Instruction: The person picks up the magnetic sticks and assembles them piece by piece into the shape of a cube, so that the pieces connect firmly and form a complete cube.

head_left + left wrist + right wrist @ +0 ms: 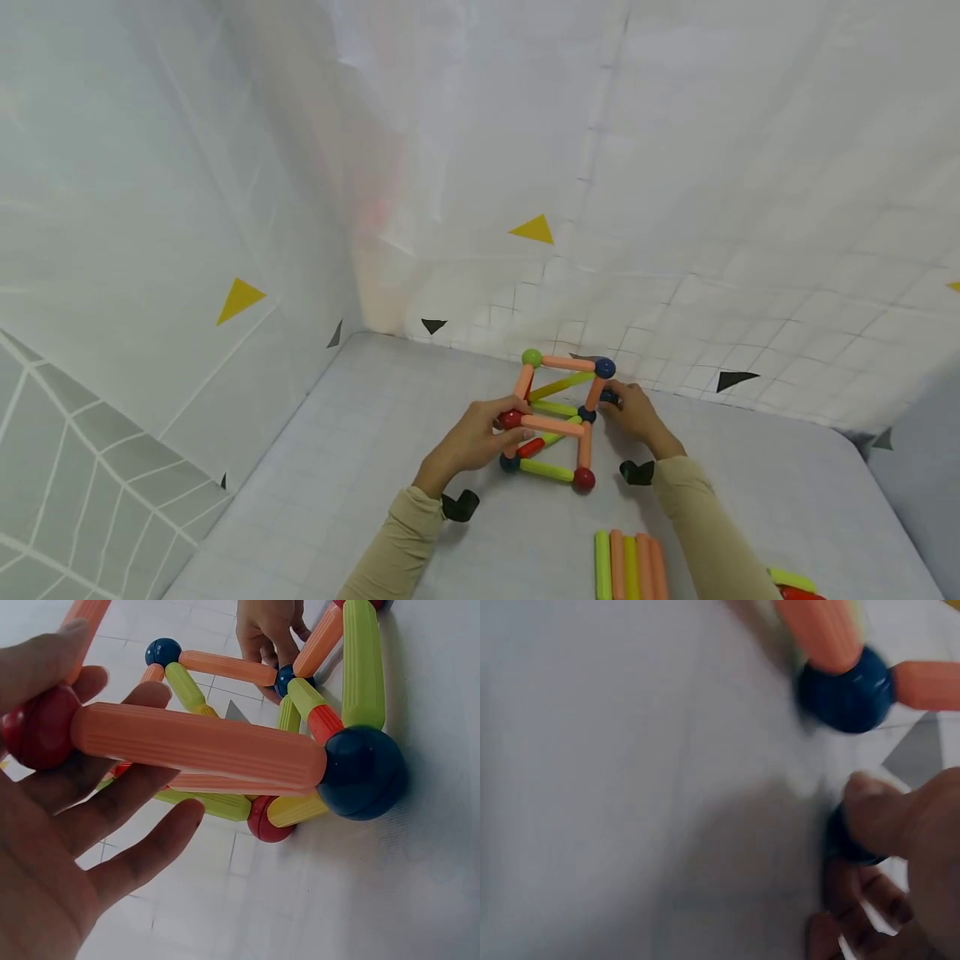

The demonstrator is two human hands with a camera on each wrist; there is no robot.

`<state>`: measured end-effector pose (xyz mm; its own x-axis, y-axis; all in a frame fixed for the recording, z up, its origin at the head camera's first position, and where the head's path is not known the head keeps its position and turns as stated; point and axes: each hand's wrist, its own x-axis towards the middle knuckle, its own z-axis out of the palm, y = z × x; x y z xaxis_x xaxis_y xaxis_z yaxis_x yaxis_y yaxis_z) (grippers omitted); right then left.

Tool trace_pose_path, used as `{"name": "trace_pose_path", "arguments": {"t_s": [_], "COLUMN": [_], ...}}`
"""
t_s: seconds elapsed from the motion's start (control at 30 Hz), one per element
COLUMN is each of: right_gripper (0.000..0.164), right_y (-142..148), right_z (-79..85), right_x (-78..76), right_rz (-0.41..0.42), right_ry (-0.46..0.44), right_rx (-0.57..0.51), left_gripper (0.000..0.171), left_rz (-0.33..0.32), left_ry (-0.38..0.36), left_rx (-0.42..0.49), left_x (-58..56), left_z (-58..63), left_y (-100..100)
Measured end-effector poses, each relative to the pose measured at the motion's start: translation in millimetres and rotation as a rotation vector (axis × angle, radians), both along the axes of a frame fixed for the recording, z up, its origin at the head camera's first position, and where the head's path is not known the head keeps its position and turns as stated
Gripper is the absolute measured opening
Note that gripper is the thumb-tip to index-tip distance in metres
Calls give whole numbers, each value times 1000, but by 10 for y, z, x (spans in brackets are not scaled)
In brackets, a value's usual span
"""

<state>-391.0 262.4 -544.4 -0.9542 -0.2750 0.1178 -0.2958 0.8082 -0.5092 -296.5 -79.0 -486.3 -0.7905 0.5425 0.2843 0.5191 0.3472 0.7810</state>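
Observation:
A frame of coloured sticks and balls stands on the white surface; orange sticks [551,426], yellow-green sticks [546,471] and blue and red balls [583,479] make it up. My left hand [474,433] grips a red ball [43,727] at its near upper left corner, the thumb on one side and fingers behind. Right of the frame, my right hand [633,412] pinches a loose blue ball [843,831] low over the surface. That ball is apart from the blue corner ball [849,691] beside it. My right palm is out of sight in the head view.
A row of several sticks [632,567] lies in front of the frame, near my right forearm. More sticks [797,583], yellow-green and red, are at the lower right edge. White sheet walls [480,208] rise close behind and to the left.

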Motion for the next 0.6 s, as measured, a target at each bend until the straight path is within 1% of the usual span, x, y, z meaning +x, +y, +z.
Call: {"name": "trace_pose_path", "arguments": {"t_s": [0.03, 0.1, 0.17, 0.3, 0.4, 0.5, 0.6], "right_gripper": [34, 33, 34, 40, 47, 52, 56], "right_y": [-2, 6, 17, 53, 67, 37, -35], "right_z": [5, 25, 52, 97, 113, 124, 177], "right_x": [31, 106, 197, 429, 625, 826, 1003], "right_rz": [-5, -28, -42, -74, -110, -143, -133], "right_ry": [0, -41, -112, -282, -360, -378, -365], "right_rx": [2, -13, -39, -135, -231, -338, -445], "left_gripper": [23, 23, 23, 22, 22, 21, 20], "left_rz": [1, 2, 4, 7, 13, 9, 2], "left_ry": [4, 5, 2, -10, -11, -5, -1], "left_rx": [-2, -2, -3, -9, -15, -13, -5], "left_x": [3, 5, 7, -4, -11, -13, -11], "left_z": [4, 9, 11, 8, 10, 8, 12], "left_y": [4, 9, 7, 6, 4, 1, 2]}}
